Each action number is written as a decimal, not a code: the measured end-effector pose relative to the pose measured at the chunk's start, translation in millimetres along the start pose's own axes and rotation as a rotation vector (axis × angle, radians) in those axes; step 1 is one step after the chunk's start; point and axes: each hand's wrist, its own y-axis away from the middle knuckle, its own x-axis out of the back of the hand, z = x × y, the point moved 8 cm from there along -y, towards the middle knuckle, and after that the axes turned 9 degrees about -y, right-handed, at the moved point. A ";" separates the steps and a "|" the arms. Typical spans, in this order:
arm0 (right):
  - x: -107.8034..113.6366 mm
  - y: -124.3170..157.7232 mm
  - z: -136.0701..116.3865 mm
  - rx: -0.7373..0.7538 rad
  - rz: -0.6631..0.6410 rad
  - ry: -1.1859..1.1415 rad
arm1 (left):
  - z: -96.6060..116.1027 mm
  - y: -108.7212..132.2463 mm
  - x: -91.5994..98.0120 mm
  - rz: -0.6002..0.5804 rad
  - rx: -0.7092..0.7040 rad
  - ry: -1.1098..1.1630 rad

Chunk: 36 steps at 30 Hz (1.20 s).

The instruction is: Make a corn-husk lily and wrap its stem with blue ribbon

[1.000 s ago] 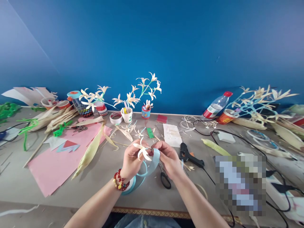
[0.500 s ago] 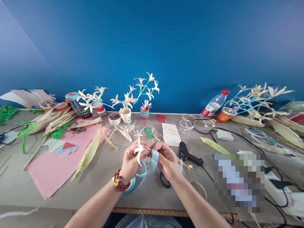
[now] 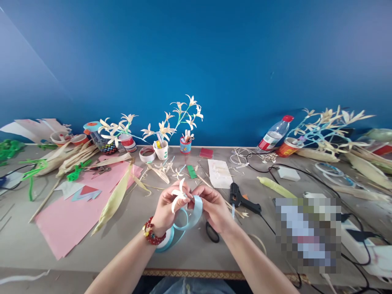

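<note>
Low over the table, my left hand [image 3: 166, 206] pinches a cream corn-husk flower [image 3: 179, 196] by its base, petals pointing up and left. Close beside it, my right hand [image 3: 214, 204] has its fingers closed on a light blue ribbon [image 3: 197, 212] at the flower's base. The ribbon loops down to a spool [image 3: 167, 241] lying partly behind my left wrist. Fingertips of both hands nearly meet, so the exact join between flower and ribbon is hidden. Black-handled scissors [image 3: 212, 232] lie just below my right hand, partly covered.
A black glue gun [image 3: 241, 200] with its cord lies right of my hands. Pink paper [image 3: 67, 220] and a corn husk [image 3: 112, 204] lie left. Along the wall stand a white cup [image 3: 161, 151] with husk flowers, a pen holder [image 3: 185, 145] and a water bottle [image 3: 272, 136].
The flower has tilted slightly within my left fingers, and both hands sit a little further left. The ribbon stays in my right fingers. The whole view has shifted slightly.
</note>
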 end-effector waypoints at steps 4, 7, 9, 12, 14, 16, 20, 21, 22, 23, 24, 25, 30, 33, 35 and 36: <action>-3.7 0.9 2.5 -0.025 -0.043 0.003 | -0.7 0.2 -2.7 0.023 0.043 0.023; -5.0 1.9 2.4 0.010 -0.052 0.026 | -2.8 0.1 -3.3 0.045 0.065 0.019; -4.4 3.0 -0.3 0.079 -0.038 0.056 | -3.8 0.3 -2.5 0.074 0.059 0.019; -1.2 6.6 -7.9 0.222 0.015 0.159 | -5.5 1.9 -0.2 0.143 0.051 0.007; 0.5 10.6 -15.4 0.331 0.054 0.280 | -5.8 3.6 -0.2 0.172 0.038 -0.007; 0.6 15.1 -22.4 0.425 0.082 0.411 | -4.5 5.5 -0.4 0.191 0.012 -0.021; -0.8 19.7 -26.6 0.489 0.092 0.521 | -2.2 8.4 -0.1 0.200 -0.023 -0.035; -0.6 20.0 -26.0 0.490 0.093 0.503 | -1.6 8.6 -0.1 0.198 -0.029 -0.034; -0.1 20.1 -24.9 0.485 0.094 0.469 | -0.8 8.7 -0.1 0.195 -0.037 -0.035; 0.7 19.7 -23.3 0.475 0.095 0.423 | 0.2 8.7 -0.1 0.193 -0.047 -0.040; 1.6 18.9 -21.0 0.456 0.097 0.364 | 1.2 8.6 0.1 0.194 -0.058 -0.050; 2.5 17.7 -18.2 0.429 0.099 0.299 | 2.1 8.5 0.4 0.194 -0.069 -0.063; 2.0 10.7 -4.2 0.242 0.116 0.013 | 1.0 7.5 -0.1 0.132 -0.089 -0.075; -5.1 8.2 0.8 0.131 0.071 -0.087 | -1.6 7.7 2.1 0.114 -0.083 -0.094; -10.1 7.3 4.2 0.057 0.026 -0.145 | -2.5 7.7 2.6 0.100 -0.084 -0.092; -11.9 7.1 5.5 0.026 0.009 -0.167 | -2.5 7.6 1.9 0.084 -0.088 -0.081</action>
